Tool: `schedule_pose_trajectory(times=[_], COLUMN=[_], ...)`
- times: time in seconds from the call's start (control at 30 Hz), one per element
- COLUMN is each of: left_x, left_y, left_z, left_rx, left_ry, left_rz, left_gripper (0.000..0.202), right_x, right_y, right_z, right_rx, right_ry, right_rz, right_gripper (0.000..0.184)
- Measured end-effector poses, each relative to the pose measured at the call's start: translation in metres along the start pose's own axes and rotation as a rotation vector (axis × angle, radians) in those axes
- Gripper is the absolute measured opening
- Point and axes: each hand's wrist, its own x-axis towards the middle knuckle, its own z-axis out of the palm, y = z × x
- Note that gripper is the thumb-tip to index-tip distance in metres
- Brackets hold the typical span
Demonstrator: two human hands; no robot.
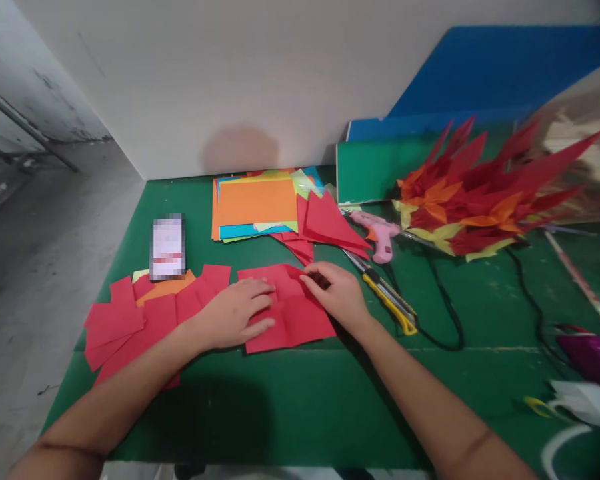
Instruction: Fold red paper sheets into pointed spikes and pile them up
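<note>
I see a plain red sheet (pixel 297 317) mid-frame on a green table (pixel 305 413), an orange sheet (pixel 257 202) above, a pink glue gun (pixel 384 232) right of centre, and red, orange and pale-yellow paper petals (pixel 460 207) farther right.

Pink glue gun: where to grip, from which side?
By the handle, probably best from the right. The pink glue gun lies on its side, handle toward the person, front end pointing left. The yellow utility knife lies just on the near side of the handle, so coming straight in from there risks touching it.
</note>
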Motion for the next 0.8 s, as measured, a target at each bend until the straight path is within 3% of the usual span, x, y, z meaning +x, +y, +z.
schedule_pose_trajectory(times=[0.1, 0.17, 0.4, 0.53, 0.63, 0.8], left_x=[0.001, 0.001, -0.002, 0.004, 0.007, 0.006], left_y=[0.007, 0.008, 0.005, 0.002, 0.001, 0.000], left_z=[0.009, 0.014, 0.021, 0.023, 0.024, 0.026], left_rx=[0.128, 0.169, 0.185, 0.195, 0.197, 0.176], left_ry=[-0.071, -0.086, -0.055, 0.017, 0.039, 0.095], left_rz=[-0.055, -0.057, -0.039, -0.039, -0.041, -0.072], left_gripper=[0.063, 0.068, 0.066, 0.045, 0.038, 0.044], right_x=[0.000, 0.000, 0.003, 0.002, 0.001, -0.002], right_y=[0.000, 0.000, 0.002, -0.001, -0.002, 0.001], right_z=[0.000, 0.000, -0.002, -0.001, 0.001, 0.002], right_rx=[-0.045, -0.063, -0.094, -0.105, -0.118, -0.119], right_ry=[0.014, 0.006, -0.004, -0.049, -0.105, -0.180], right_rz=[-0.061, -0.096, -0.366, -0.513, -0.560, -0.601], right_gripper=[0.010, 0.009, 0.011, 0.013, 0.016, 0.019])
